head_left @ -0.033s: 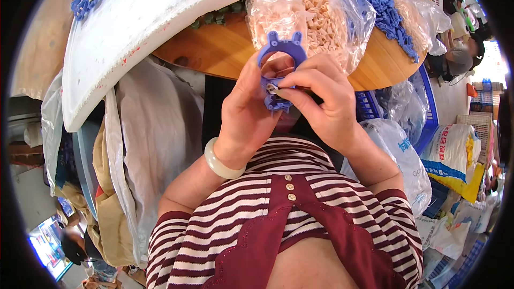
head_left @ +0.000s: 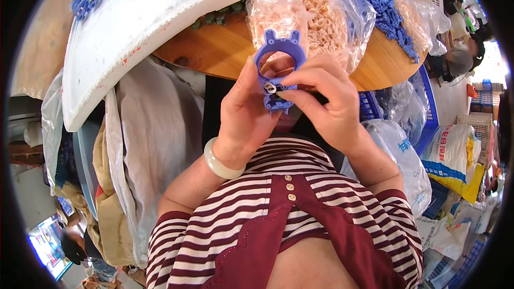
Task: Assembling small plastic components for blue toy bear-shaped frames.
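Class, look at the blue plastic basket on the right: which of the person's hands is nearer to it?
Right. The right hand is just left of the blue basket in the picture; the left hand is farther left, holding the purple ring-shaped part.

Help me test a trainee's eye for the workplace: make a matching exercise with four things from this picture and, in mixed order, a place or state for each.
Things:
1. Blue-violet ring-shaped part
2. Large heap of small peach pieces
3. Pale bangle
4. White foam slab

Places or states:
A. around the left wrist
B. dotted with small red marks
C. in the left hand, with fingers of the right hand at its lower part
D. in a clear plastic bag on the wooden table

Right pairs: 1-C, 2-D, 3-A, 4-B
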Demonstrator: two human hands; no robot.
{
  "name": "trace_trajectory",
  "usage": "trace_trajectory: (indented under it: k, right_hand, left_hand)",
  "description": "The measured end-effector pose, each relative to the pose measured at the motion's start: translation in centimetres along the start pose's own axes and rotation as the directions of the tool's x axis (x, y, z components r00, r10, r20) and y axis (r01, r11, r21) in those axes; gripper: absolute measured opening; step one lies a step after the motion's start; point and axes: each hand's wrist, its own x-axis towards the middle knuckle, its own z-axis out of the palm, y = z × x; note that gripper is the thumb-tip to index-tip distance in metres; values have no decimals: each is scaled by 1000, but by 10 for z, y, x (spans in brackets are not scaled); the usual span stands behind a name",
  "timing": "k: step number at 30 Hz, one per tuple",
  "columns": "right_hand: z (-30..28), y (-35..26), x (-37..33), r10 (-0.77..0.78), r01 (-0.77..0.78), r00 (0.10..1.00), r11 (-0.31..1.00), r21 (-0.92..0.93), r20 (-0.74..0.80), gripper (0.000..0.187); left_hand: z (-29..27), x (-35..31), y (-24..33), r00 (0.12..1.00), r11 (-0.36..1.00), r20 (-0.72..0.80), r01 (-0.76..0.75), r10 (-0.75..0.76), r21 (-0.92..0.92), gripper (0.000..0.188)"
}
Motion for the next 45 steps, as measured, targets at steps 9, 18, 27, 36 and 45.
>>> trace_trajectory:
  k: [9,18,27,36,45]
  right_hand:
    - [-7,7,1,-224,211,974,954,-215,-37,21]
    - [-44,17,-6,-172,193,965,977,93,-196,29]
    - [-260,176,-13,-134,-435,702,696,-571,-699,15]
    - [-297,270,16,288,-361,930,588,-724,-230,28]
    - [-305,254,23,379,-527,813,801,-284,-442,23]
  left_hand:
    - [4,6,-2,996,995,33,83,-81,-53,42]
    - [31,12,-2,996,994,24,80,-82,76,49]
    - [51,29,-21,981,969,27,186,-193,164,48]
    - [45,41,-45,955,952,17,295,-298,84,48]
    - [40,40,-44,951,950,-15,310,-309,34,48]
